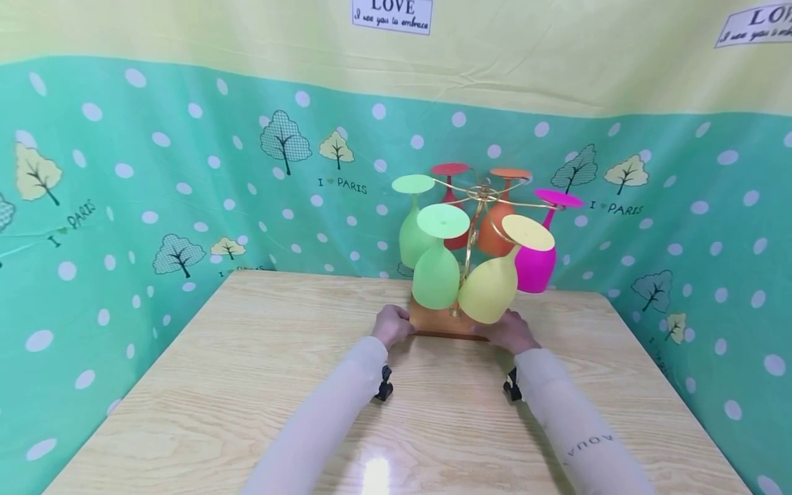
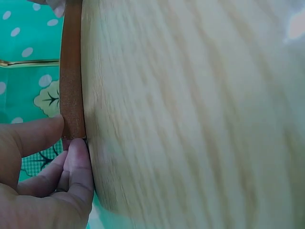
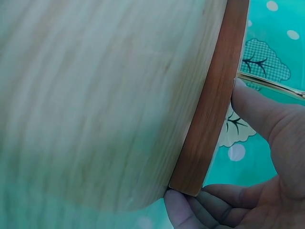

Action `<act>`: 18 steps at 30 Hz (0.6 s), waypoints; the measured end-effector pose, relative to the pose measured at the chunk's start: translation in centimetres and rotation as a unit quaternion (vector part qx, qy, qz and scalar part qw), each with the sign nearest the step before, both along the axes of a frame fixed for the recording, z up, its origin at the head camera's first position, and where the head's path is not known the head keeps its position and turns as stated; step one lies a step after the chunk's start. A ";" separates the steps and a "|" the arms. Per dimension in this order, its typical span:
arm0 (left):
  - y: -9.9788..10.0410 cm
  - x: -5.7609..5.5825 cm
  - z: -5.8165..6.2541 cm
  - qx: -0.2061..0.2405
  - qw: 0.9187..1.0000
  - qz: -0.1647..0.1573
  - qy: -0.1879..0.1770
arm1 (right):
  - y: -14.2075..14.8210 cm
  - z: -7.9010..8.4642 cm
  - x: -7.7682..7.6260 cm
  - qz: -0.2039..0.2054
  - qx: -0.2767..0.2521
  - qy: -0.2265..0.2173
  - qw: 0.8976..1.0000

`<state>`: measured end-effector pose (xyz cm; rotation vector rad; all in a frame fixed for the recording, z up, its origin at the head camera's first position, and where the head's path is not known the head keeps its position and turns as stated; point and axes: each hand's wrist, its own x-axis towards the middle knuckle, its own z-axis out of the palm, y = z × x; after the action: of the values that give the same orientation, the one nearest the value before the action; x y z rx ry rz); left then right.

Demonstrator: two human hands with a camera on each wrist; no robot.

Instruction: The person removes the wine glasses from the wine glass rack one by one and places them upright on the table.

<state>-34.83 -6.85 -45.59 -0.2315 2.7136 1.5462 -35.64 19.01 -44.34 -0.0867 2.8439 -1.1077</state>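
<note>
A goblet rack has a brown wooden base (image 1: 436, 322) and a twisted gold post (image 1: 471, 237) with curved arms. From the arms hang several upside-down goblets: two green (image 1: 436, 278), a yellow one (image 1: 490, 292), a magenta one (image 1: 535, 267), an orange one (image 1: 495, 230) and a red one (image 1: 456, 237) at the back. My left hand (image 1: 393, 326) grips the base's left end, a fingertip at its lower corner (image 2: 74, 131). At the right end my right hand (image 1: 509, 333) holds the base, thumb on its upper edge and fingers curled at the bottom corner (image 3: 186, 185).
The rack stands near the back edge of a light wood-grain table (image 1: 278, 344). Behind and beside it hangs a green and yellow dotted curtain (image 1: 185, 137) with printed trees. The goblets jut out on all sides above both hands.
</note>
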 end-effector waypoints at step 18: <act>-2.0 0.2 0.0 0.013 1.000 -0.005 -0.004 | -1.8 -0.2 -0.6 0.016 0.041 0.031 0.999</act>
<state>-34.66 -8.89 -45.62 -0.2215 2.6834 1.5727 -36.22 17.23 -44.59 -0.1633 2.9268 -0.9973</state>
